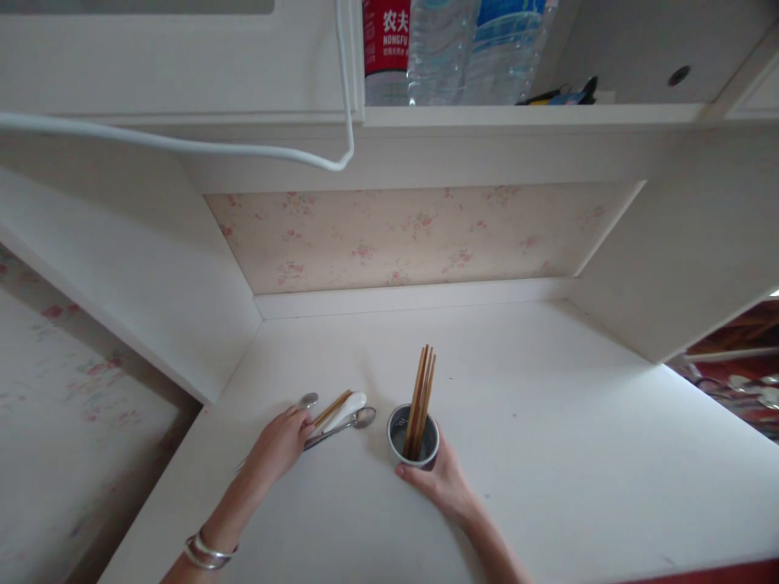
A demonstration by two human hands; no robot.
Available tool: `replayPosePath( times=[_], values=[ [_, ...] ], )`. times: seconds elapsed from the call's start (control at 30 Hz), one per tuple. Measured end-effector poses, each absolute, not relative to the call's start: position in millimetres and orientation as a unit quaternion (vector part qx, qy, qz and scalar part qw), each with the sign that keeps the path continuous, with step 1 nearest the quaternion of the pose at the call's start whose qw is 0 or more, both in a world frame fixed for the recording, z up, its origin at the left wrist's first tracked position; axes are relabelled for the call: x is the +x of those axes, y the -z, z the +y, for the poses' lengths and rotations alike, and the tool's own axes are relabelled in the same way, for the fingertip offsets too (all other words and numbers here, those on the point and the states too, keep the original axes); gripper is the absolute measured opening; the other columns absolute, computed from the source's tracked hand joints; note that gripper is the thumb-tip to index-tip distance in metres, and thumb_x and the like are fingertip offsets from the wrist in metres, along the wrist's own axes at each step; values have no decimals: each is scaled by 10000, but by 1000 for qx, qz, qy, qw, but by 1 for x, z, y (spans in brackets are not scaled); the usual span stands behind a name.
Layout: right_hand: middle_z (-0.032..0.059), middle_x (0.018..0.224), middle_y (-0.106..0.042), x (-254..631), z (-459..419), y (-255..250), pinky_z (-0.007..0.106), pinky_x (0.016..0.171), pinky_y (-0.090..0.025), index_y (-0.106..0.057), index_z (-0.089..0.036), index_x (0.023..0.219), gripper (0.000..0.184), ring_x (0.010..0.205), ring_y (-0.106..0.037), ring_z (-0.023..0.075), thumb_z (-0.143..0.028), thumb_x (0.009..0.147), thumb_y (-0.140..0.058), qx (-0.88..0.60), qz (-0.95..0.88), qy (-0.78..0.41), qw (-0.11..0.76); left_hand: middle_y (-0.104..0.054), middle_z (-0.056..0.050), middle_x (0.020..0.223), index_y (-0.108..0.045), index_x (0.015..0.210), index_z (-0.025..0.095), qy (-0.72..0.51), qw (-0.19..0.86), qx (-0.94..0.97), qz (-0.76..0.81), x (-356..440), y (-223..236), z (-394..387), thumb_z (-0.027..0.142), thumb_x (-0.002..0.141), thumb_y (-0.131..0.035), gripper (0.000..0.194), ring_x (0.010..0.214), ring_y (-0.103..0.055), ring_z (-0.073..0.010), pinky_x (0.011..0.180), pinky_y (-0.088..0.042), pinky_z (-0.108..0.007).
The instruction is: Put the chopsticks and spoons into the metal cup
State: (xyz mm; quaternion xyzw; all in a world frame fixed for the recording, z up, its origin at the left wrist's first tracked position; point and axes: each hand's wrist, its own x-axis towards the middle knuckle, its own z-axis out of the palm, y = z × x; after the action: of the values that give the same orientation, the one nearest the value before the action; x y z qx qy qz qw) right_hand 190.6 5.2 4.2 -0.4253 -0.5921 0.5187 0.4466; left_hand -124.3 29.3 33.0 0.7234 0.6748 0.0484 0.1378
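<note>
My right hand is wrapped round a grey metal cup on the white tabletop. Several brown wooden chopsticks stand in the cup, leaning slightly right. To the left, my left hand is closed over a small pile of cutlery, its fingertips at the near ends of more wooden chopsticks. Beside these lie a white spoon and a metal spoon. Another metal spoon pokes out beyond the knuckles. My fingers and palm hide the rest of the pile.
The white tabletop is framed by side panels and a flowered back wall. Overhead, a shelf holds plastic bottles and a red-labelled bottle. A white cable hangs in front of the upper cabinet.
</note>
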Motion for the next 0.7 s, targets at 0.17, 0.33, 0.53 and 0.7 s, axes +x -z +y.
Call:
replayPosePath(
  times=[0.17, 0.33, 0.53, 0.7],
  values=[
    [104, 1233, -609, 190, 5, -3, 481, 996, -413, -451, -223, 1317, 783, 1146, -553, 309, -369, 644, -823, -427, -577, -523, 460, -680, -66, 818, -606, 776, 178, 11, 174, 707, 686, -124, -32, 39, 272, 884, -449, 213, 780, -618, -193, 661, -366, -261],
    [108, 1237, -609, 188, 4, -3, 489, 995, -414, -458, -224, 1323, 794, 1164, -541, 319, -377, 636, -825, -429, -570, -520, 469, -678, -91, 851, -606, 787, 169, 41, 184, 709, 680, -123, -33, 44, 273, 882, -409, 242, 782, -623, -202, 641, -359, -263],
    [105, 1263, -596, 188, 3, -6, 485, 1004, -408, -464, -223, 1319, 770, 1179, -532, 312, -362, 649, -818, -432, -583, -506, 466, -673, -82, 798, -583, 795, 174, 6, 203, 687, 698, -127, -42, 46, 294, 900, -348, 284, 746, -626, -216, 629, -375, -275],
    [104, 1264, -597, 189, 3, -6, 490, 999, -414, -468, -228, 1318, 776, 1184, -531, 317, -359, 641, -824, -436, -580, -505, 468, -667, -81, 898, -603, 962, 162, -207, 203, 684, 669, -111, -93, 46, 373, 915, -374, 315, 836, -624, -218, 747, -435, -309]
  ],
)
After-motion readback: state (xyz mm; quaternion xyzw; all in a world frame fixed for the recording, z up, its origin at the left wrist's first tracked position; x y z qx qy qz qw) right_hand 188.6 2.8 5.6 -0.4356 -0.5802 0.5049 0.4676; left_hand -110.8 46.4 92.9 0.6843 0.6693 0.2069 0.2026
